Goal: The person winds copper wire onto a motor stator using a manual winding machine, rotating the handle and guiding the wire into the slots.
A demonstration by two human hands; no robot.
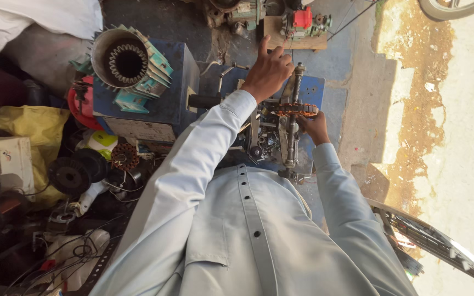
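Observation:
A round copper-wound stator ring point(295, 109) sits on a metal screw press point(292, 126) that stands on a blue bench point(314, 87). My right hand point(315, 127) grips the ring's near right edge. My left hand point(268, 71) is raised beyond the press with the index finger stretched out and the other fingers loosely bent, close to the top of the threaded screw point(298, 77), holding nothing that I can see. Both arms wear pale blue sleeves.
A large finned motor housing point(129, 63) lies on a blue box point(163, 93) at the left. A yellow bag point(28, 131), black pulley wheels point(75, 172), a small wound rotor point(125, 156) and tangled wires crowd the lower left. A red-topped small engine point(303, 24) sits ahead. Bare ground lies at the right.

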